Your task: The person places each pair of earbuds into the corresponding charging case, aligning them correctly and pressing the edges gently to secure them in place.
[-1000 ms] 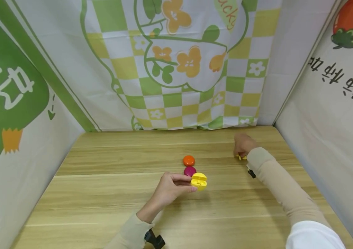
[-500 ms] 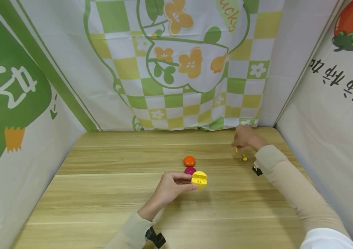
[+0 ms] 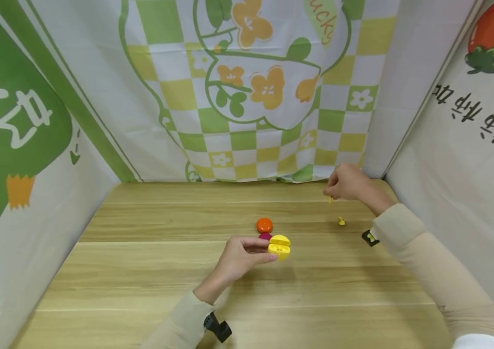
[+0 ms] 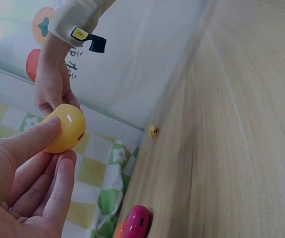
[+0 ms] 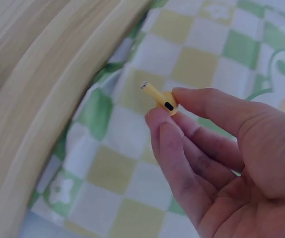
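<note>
My left hand (image 3: 236,259) pinches a yellow earbud charging case (image 3: 279,248) between thumb and fingers. Its lid stands up, and the slots inside face the head camera. In the left wrist view the rounded back of the case (image 4: 67,129) shows a small dark port. Above the table's far right part, my right hand (image 3: 348,183) holds a yellow wireless earbud (image 5: 161,99) at its fingertips, stem pointing away from the palm. A second yellow earbud (image 3: 341,221) lies on the wooden table below that hand.
An orange rounded case (image 3: 264,225) lies on the table beyond the left hand. Close by is a magenta case (image 3: 265,236), partly hidden behind the yellow one. Printed cloth walls (image 3: 247,145) enclose the table (image 3: 151,271) at the back and sides.
My right hand has picked one earbud up off the table and lifted it up and away, leaving the other lying there. The left hand with the yellow case has barely moved.
</note>
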Demonstrator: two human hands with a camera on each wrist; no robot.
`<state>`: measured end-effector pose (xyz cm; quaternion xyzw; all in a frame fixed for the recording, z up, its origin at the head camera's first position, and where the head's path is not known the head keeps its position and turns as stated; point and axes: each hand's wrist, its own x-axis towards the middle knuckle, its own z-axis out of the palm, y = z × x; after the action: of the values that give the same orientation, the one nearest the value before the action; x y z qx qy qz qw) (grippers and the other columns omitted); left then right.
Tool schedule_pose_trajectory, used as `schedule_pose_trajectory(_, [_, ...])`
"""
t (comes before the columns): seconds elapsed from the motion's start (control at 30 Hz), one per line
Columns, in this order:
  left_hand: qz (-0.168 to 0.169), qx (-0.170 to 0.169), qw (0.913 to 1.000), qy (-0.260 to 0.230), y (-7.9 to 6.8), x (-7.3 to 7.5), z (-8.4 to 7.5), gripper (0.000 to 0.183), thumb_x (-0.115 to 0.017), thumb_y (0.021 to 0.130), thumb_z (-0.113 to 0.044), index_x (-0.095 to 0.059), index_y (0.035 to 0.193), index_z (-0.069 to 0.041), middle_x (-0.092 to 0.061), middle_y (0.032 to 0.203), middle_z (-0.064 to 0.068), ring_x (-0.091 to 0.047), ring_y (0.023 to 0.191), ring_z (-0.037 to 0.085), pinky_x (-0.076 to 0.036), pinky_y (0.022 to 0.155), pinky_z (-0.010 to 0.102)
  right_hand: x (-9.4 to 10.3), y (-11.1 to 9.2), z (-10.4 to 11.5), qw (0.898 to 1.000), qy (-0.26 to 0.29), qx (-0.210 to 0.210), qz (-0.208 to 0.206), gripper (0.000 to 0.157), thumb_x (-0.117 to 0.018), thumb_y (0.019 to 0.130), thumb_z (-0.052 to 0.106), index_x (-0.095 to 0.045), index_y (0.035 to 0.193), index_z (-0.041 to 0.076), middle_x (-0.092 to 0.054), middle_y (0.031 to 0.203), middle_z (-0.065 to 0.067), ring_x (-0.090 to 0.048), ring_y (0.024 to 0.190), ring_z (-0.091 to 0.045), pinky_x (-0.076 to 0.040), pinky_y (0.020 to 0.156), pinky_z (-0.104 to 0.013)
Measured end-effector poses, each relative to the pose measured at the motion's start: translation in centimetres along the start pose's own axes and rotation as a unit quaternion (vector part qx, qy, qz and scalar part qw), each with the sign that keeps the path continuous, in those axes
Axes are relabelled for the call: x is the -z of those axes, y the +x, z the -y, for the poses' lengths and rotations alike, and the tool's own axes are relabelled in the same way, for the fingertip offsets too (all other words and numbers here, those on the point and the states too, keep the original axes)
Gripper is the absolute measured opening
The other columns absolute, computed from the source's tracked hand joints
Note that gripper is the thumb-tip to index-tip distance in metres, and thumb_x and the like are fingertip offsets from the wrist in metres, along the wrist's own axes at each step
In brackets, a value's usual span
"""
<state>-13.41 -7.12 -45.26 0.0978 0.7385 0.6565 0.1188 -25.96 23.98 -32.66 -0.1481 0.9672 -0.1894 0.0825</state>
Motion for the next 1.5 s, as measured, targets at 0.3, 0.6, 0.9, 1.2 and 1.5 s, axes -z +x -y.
schedule_pose_trajectory(0.3, [0.005, -0.001, 1.0000, -0.006, 0.3, -0.5, -0.2, 0.037, -0.090, 0.084, -0.013, -0.079, 0.117, 0.000, -0.080, 0.115, 0.017, -0.079, 0.095, 0.018, -0.065, 0.081, 0.026, 0.1, -3.0, 3.2, 0.998, 0.001, 0.055, -0.036, 0.015, -0.078, 0.095, 0.017, -0.083, 0.082, 0.012, -0.079, 0.076, -0.003, -0.068, 0.064, -0.014, -0.056, 0.062, -0.031])
schedule_pose_trajectory(0.6, [0.008, -0.004, 0.9999, -0.008, 0.4, -0.8, 0.0, 0.036, -0.091, 0.084, -0.014, -0.080, 0.115, 0.000, -0.081, 0.110, 0.017, -0.079, 0.093, 0.016, -0.064, 0.080, 0.025, -1.0, -5.2, 6.1, 0.996, 0.020, 0.079, -0.042, 0.011, -0.080, 0.095, 0.019, -0.084, 0.088, 0.013, -0.080, 0.081, -0.001, -0.070, 0.067, -0.011, -0.060, 0.066, -0.032])
schedule_pose_trajectory(0.9, [0.015, -0.006, 0.9996, -0.024, 0.6, -0.8, 0.1, 0.037, -0.091, 0.084, -0.015, -0.080, 0.116, 0.000, -0.081, 0.112, 0.016, -0.080, 0.095, 0.017, -0.065, 0.080, 0.026, -3.0, -6.5, 8.0, 0.987, 0.039, 0.145, -0.049, 0.007, -0.082, 0.092, 0.014, -0.084, 0.087, 0.011, -0.080, 0.078, 0.003, -0.073, 0.069, -0.007, -0.062, 0.065, -0.026])
schedule_pose_trajectory(1.2, [0.020, -0.016, 0.9994, -0.022, 0.6, -0.7, 0.2, 0.035, -0.090, 0.086, -0.014, -0.080, 0.116, 0.000, -0.080, 0.114, 0.017, -0.080, 0.096, 0.019, -0.065, 0.081, 0.027, -5.7, -7.1, 9.3, 0.980, 0.063, 0.183, -0.046, 0.007, -0.083, 0.093, 0.013, -0.084, 0.087, 0.010, -0.080, 0.080, 0.002, -0.073, 0.069, -0.006, -0.061, 0.064, -0.021])
schedule_pose_trajectory(1.5, [0.004, -0.005, 0.9996, -0.028, 0.7, -0.8, 0.4, 0.033, -0.090, 0.085, -0.011, -0.080, 0.114, 0.002, -0.080, 0.113, 0.019, -0.080, 0.094, 0.017, -0.065, 0.082, 0.026, -7.6, -7.2, 10.1, 0.976, 0.083, 0.196, -0.040, 0.007, -0.083, 0.093, 0.014, -0.083, 0.087, 0.010, -0.080, 0.079, 0.003, -0.072, 0.067, -0.003, -0.058, 0.060, -0.016])
